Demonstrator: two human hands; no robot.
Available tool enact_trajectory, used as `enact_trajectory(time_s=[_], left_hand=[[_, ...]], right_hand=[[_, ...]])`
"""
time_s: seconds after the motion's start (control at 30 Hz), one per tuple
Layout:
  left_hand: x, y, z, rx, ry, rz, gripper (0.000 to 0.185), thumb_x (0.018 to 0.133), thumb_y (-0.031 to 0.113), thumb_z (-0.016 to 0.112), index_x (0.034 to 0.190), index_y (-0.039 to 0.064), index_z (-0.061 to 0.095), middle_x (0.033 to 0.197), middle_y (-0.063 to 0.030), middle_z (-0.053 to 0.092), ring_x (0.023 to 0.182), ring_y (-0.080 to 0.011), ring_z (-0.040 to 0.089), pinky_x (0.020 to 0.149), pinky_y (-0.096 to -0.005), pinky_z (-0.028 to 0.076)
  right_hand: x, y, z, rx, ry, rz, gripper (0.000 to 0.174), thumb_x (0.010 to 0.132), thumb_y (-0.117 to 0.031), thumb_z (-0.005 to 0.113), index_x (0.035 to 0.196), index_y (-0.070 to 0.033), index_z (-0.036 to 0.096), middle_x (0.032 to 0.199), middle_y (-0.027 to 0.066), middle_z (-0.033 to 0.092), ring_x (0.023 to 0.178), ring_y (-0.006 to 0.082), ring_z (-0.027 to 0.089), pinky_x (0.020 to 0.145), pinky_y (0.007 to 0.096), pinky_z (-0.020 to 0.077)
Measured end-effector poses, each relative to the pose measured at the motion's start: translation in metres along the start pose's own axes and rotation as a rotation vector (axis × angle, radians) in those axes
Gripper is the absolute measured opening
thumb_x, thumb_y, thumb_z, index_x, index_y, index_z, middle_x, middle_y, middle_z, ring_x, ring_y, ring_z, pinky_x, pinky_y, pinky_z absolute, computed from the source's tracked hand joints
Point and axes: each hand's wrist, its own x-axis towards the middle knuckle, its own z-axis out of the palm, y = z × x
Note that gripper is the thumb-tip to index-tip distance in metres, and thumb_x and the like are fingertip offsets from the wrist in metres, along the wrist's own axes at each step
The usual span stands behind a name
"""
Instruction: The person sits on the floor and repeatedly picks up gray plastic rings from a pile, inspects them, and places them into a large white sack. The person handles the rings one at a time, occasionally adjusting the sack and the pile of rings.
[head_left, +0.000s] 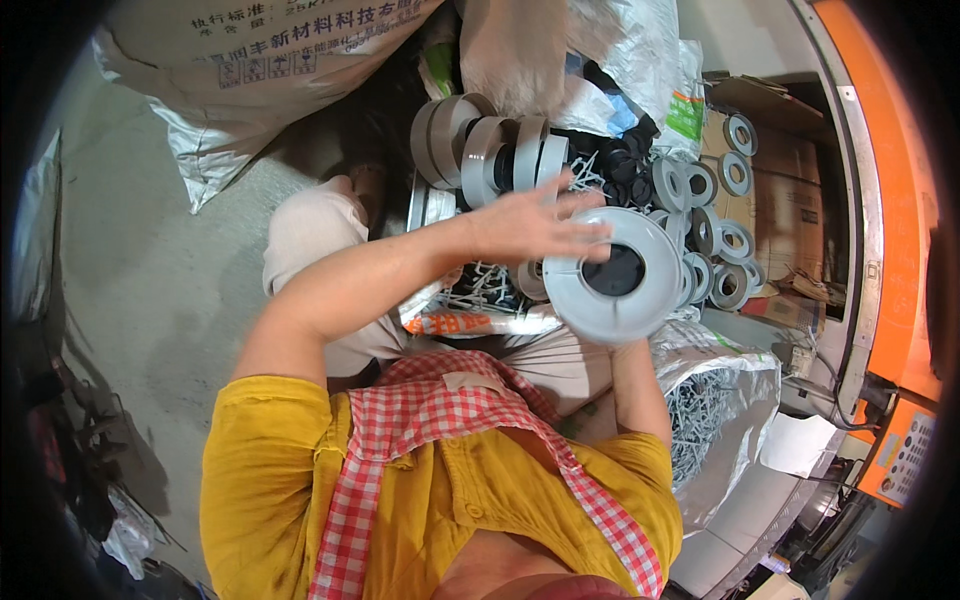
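Note:
A round grey plastic flanged part (637, 304) with a dark centre is held up by my right hand (621, 348). Most of that hand is hidden beneath the part; its wrist shows below the rim. My left hand (544, 221), blurred, reaches across from the left with fingers apart, its fingertips over the part's upper left; contact cannot be made out. Large grey plastic rings (491, 161) stand on edge behind this hand. Black plastic parts (622, 172) lie in a heap beyond. Thin grey plastic pieces (487, 289) lie below my left wrist.
Small grey rings (735, 240) stand in stacks by a cardboard box (787, 195) on the right. An open woven sack (750, 420) holds many thin grey pieces. A large filled sack (262, 75) stands at upper left. An orange machine (904, 187) borders the right side.

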Motion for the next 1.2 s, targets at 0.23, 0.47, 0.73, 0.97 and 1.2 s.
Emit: enact_trajectory(time_s=[0.23,0.47,0.73,0.97,1.2], left_hand=[[-0.016,-0.083,0.003,0.281,0.078,-1.696,0.1,0.07,0.05,0.069,0.146,0.008,0.021,0.142,-0.0243,0.034,0.128,-0.0418,0.037,0.106,-0.0536,0.028],[-0.087,-0.111,0.02,-0.311,0.099,-1.858,0.102,0.063,0.041,0.075,0.142,0.002,0.025,0.133,-0.0264,0.045,0.122,-0.038,0.046,0.1,-0.0421,0.04],[-0.041,-0.03,0.009,-0.308,0.32,-1.556,0.08,0.065,0.032,0.069,0.129,-0.001,0.035,0.107,-0.0276,0.06,0.101,-0.0409,0.06,0.088,-0.0424,0.047],[0.039,0.025,-0.085,-0.084,0.41,-0.799,0.075,0.066,0.021,0.076,0.128,0.002,0.037,0.102,-0.0216,0.06,0.093,-0.0289,0.063,0.085,-0.0375,0.049],[0.106,0.062,-0.217,-0.083,0.625,-0.005,0.088,0.073,0.041,0.078,0.133,0.0,0.03,0.128,-0.0237,0.047,0.115,-0.0339,0.052,0.097,-0.0431,0.041]], right_hand=[[0.073,-0.056,-0.032,-0.05,0.38,-0.114,0.047,0.095,-0.034,0.048,0.135,-0.009,0.042,0.129,0.0078,0.052,0.115,0.0246,0.053,0.095,0.0442,0.0467],[0.157,0.002,-0.012,-0.391,0.316,-0.034,0.056,0.093,-0.035,0.051,0.141,-0.007,0.039,0.132,0.0106,0.051,0.115,0.0192,0.052,0.094,0.0316,0.0421],[0.128,0.018,-0.042,-0.084,0.225,-0.168,0.052,0.094,-0.026,0.049,0.14,-0.005,0.038,0.127,0.0119,0.054,0.11,0.02,0.056,0.091,0.0315,0.0453],[0.07,0.003,-0.018,-0.366,0.406,-0.791,0.052,0.092,-0.028,0.049,0.135,0.0,0.04,0.13,0.0165,0.05,0.118,0.0286,0.049,0.098,0.0416,0.042],[0.059,-0.045,0.034,0.167,0.231,-1.37,0.068,0.084,-0.036,0.068,0.137,-0.005,0.039,0.136,0.0121,0.046,0.108,0.0296,0.058,0.093,0.0405,0.0483]])
